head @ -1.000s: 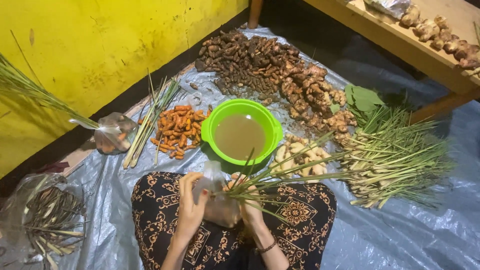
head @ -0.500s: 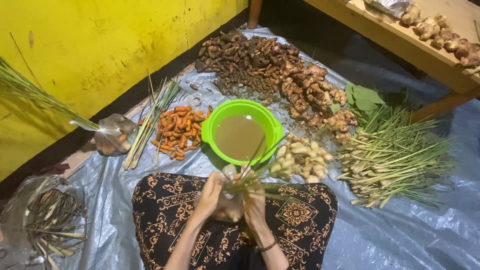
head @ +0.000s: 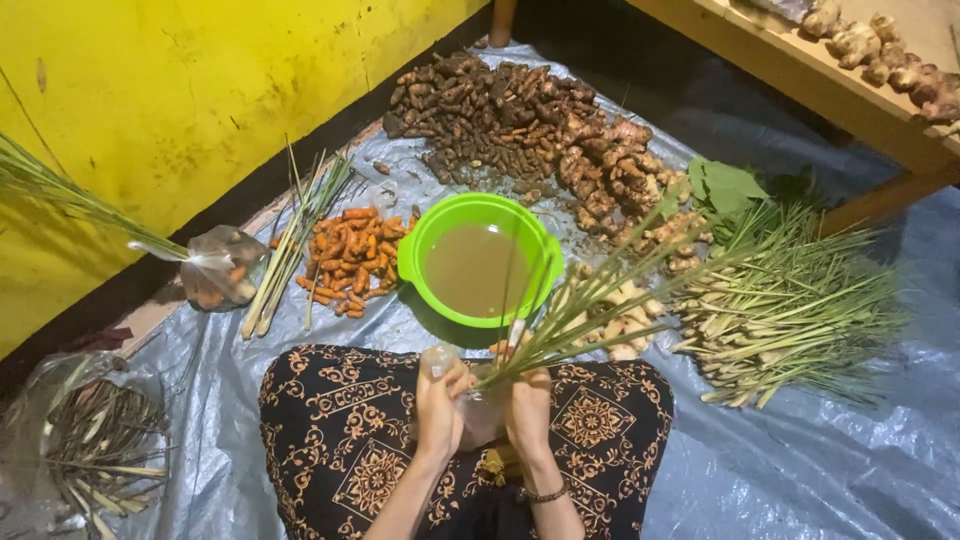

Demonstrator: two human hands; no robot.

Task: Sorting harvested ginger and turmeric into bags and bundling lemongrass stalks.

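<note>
I sit on the floor with my knees under a black and gold patterned cloth point(head: 340, 430). Both hands meet over my lap around a small clear plastic bag point(head: 478, 408). My left hand point(head: 440, 405) grips the bag's left side. My right hand point(head: 528, 408) holds the right side together with a bundle of lemongrass stalks point(head: 600, 295), whose green ends point up and to the right over a green bowl point(head: 420, 250) of murky brown water.
A grey plastic sheet point(head: 800, 470) covers the floor. On it lie orange turmeric roots point(head: 350, 255), a dark root pile point(head: 500, 110), pale roots point(head: 620, 320), a lemongrass heap point(head: 790, 310), loose stalks point(head: 290, 240), filled bags point(head: 215, 265) and a bag of trimmings point(head: 85, 450). A yellow wall point(head: 150, 90) stands left, a wooden bench point(head: 850, 70) upper right.
My hands have drawn together around the bag. The lemongrass bundle has swung from lying low across my lap to pointing up and right over the bowl.
</note>
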